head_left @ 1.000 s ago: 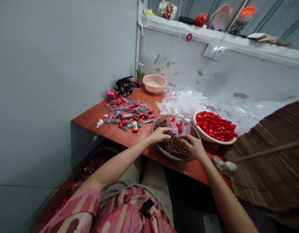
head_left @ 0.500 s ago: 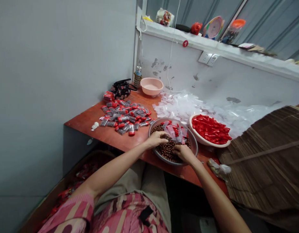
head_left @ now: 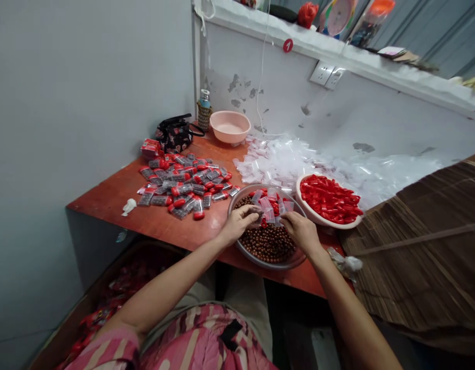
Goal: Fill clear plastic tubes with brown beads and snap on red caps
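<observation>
My left hand (head_left: 239, 224) is over the left side of a grey metal bowl (head_left: 269, 266), its fingers closed on a small clear plastic container (head_left: 256, 211) with dark contents. Opposite it, my right hand (head_left: 302, 232) has thumb and fingers pinched together beside the clear plastic sleeves in the bowl. Whatever lies in that pinch is too small to make out. Brown round beads (head_left: 267, 243) fill the near part of the bowl. Red caps and clear sleeves (head_left: 267, 209) lie on top at its far side.
A pile of filled red-capped containers (head_left: 187, 185) lies to the left. On the right stands a bowl of red caps (head_left: 330, 199), before a heap of clear plastic pieces (head_left: 284, 156). Further back is a pink basin (head_left: 230, 126); brown cardboard (head_left: 418, 257) leans at the right.
My right hand has risen out of the beads toward the clear sleeves. My left hand still holds its container. The whole view has shifted slightly.
</observation>
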`<state>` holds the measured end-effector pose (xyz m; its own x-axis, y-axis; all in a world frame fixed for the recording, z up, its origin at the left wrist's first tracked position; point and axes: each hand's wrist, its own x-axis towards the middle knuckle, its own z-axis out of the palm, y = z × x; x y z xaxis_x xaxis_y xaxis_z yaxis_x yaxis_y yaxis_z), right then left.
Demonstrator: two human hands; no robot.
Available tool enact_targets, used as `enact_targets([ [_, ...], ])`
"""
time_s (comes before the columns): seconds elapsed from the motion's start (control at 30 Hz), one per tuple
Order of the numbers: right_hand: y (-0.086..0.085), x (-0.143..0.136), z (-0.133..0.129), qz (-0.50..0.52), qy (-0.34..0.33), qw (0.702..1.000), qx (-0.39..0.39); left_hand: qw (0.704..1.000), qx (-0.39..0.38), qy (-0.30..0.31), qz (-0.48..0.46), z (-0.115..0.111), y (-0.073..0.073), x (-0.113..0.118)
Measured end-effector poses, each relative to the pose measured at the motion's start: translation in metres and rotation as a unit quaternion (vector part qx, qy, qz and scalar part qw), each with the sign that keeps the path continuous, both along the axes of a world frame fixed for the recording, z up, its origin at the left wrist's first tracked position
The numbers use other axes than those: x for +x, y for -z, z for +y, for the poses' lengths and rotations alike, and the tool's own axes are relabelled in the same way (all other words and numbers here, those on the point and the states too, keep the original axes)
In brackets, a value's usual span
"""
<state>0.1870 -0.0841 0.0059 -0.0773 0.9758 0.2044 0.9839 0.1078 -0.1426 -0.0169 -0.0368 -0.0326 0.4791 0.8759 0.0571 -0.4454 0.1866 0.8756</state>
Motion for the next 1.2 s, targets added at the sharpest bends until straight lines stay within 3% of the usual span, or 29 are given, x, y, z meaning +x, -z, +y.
enact_targets([
  [0.1, 0.004, -0.025, 0.008, -0.013, -0.045, 0.996, -0.078, 0.998, -0.015, -0.056, -0.038, -0.001, 0.0, 0.0],
  [0.23, 0.018, -0.045, 0.022, -0.033, 0.015, 0.991, -0.128, 0.995, -0.001, -0.099, -0.029, -0.001, 0.002, 0.001],
  [0.33, 0.023, -0.043, 0.029, -0.009, 0.024, 0.991, -0.135, 0.995, -0.006, -0.093, -0.018, 0.0, 0.002, 0.001],
  [0.5, 0.011, -0.021, 0.02, 0.095, 0.01, 0.984, -0.149, 0.996, -0.056, -0.064, -0.024, 0.0, -0.005, 0.001],
  [0.57, 0.008, -0.016, 0.013, 0.245, 0.0, 0.952, -0.185, 0.995, -0.085, -0.037, -0.022, 0.001, -0.008, 0.001],
  [0.67, 0.009, -0.018, 0.004, 0.503, 0.003, 0.832, -0.233, 0.994, -0.108, -0.005, -0.017, 0.003, -0.01, 0.003],
  [0.77, 0.014, -0.027, -0.001, 0.613, 0.003, 0.75, -0.249, 0.994, -0.103, 0.029, -0.029, 0.005, -0.009, 0.003],
  [0.83, 0.017, -0.034, -0.001, 0.634, 0.003, 0.731, -0.252, 0.995, -0.088, 0.044, -0.032, 0.004, -0.008, 0.002],
  [0.93, 0.02, -0.044, -0.001, 0.623, 0.011, 0.753, -0.214, 0.997, -0.061, 0.037, -0.015, 0.003, -0.008, 0.002],
  [1.0, 0.021, -0.05, -0.002, 0.583, 0.011, 0.796, -0.16, 0.998, -0.06, 0.023, -0.001, 0.002, -0.009, 0.003],
  [1.1, 0.022, -0.058, -0.006, 0.459, 0.016, 0.887, -0.038, 0.998, -0.062, -0.005, 0.013, 0.002, -0.01, 0.004],
  [1.2, 0.022, -0.061, -0.008, 0.35, 0.014, 0.935, 0.051, 0.999, -0.02, -0.003, 0.026, 0.002, -0.01, 0.003],
])
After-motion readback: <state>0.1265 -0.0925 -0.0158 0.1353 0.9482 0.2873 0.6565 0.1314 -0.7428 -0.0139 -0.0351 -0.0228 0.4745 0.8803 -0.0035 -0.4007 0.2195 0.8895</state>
